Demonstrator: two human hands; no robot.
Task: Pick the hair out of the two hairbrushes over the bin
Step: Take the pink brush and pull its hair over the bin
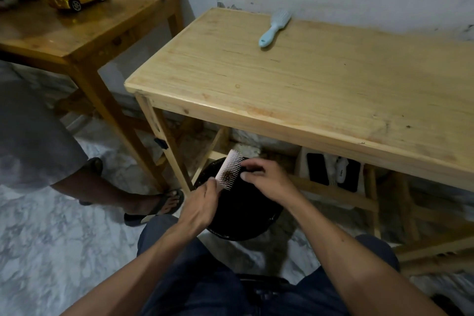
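left hand [202, 202] grips the pink brush [229, 171] by its lower end, fist closed on it, bristles facing right and up, held right over the black bin [243, 223] on the floor. right hand [266, 178] has its fingertips [243, 175] pinched narrow at the bristles, w/ a dark clump of hair low in the bristle bed; can't tell if any strands are actually caught btwn the fingers. blue brush [275, 28] lies untouched on the far part of the table [282, 79], well apart from the hands.

risks from here, imo: brush sits near the bin's back-left rim, so hair pulled off sideways could drop on the floor [64, 238] not in the bin. hair looks packed deep at the bristle roots, so a shallow pinch prob tears off a few strands and leaves the rest. hard tug vs a one-end grip could twist the brush out of the left hand & into the bin. loose strands may cling to fingers and not fall. 2nd brush not yet started.
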